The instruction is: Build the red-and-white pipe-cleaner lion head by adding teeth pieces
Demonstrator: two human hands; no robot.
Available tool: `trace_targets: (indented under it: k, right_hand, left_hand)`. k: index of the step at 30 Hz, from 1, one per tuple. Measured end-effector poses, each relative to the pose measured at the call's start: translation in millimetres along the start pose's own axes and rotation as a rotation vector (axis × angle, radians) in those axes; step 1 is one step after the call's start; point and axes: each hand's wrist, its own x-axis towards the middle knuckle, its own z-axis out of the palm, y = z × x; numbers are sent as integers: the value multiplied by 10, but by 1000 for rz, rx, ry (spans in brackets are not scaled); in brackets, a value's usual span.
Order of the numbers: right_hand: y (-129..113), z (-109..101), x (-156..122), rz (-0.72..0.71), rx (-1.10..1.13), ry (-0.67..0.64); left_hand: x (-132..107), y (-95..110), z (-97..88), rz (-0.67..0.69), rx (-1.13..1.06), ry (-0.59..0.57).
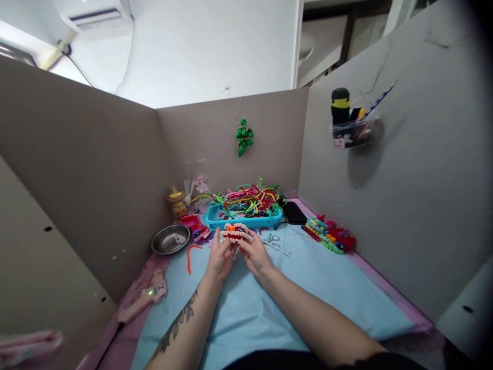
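Note:
Between both hands, over the middle of the table, is a small pipe-cleaner figure [234,235]. It is red with a pale, bumpy edging, and orange and blue bits show on top. My left hand [221,257] grips its left side, with the thumb up along the edge. On the other side, my right hand [254,253] holds it with bent fingers. The fingertips underneath are partly hidden. Just beyond lies a blue tray [246,224] heaped with colourful pipe cleaners [250,200]. An orange pipe cleaner [189,259] rests left of my left hand; scissors [274,238] lie right of my right hand.
At left are a metal bowl [169,252] with small white pieces and a pink glue gun [148,298] with a lit green light. More fuzzy figures [332,235] lie at right near a black phone [295,213]. Grey partitions [215,139] enclose the table.

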Motion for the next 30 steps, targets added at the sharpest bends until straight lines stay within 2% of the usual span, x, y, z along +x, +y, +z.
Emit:
trace_targets:
  k: [4, 16, 20, 22, 25, 30]
  right_hand:
    - [-8, 18, -12, 5, 18, 9]
    - [70, -6, -8, -51, -35, 19]
    - [80, -44, -12, -80, -45, 76]
    - [74, -52, -22, -36, -81, 106]
    - [65, -42, -38, 80, -141, 63]
    - [34, 16, -62, 159, -41, 35]
  left_hand:
    - [-14, -6, 26, 32, 1, -22]
    - [1, -21, 31, 69, 26, 46]
    - [28, 34, 3, 71, 15, 12]
    - [48, 65, -20, 70, 14, -32]
    - [64, 83, -42, 51, -9, -62]
    - [22, 52, 2, -10, -16, -124]
